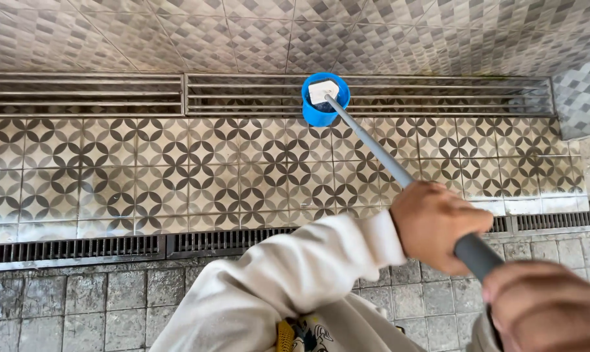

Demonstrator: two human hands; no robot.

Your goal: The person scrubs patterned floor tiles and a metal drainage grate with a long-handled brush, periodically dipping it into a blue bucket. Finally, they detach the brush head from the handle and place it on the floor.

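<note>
Both hands (438, 225) on mop pole (386, 153)

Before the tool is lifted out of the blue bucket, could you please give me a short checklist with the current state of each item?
1. Left hand wrapped around the grey pole: ok.
2. Right hand closed on the pole lower down, nearer the body: ok.
3. White tool head inside the blue bucket: ok.
4. Bucket upright on the metal grate by the wall: ok.
5. Liquid level in the bucket: cannot tell, the head hides most of the inside.
6. Patterned tile floor between bucket and person dry: cannot tell.
</note>
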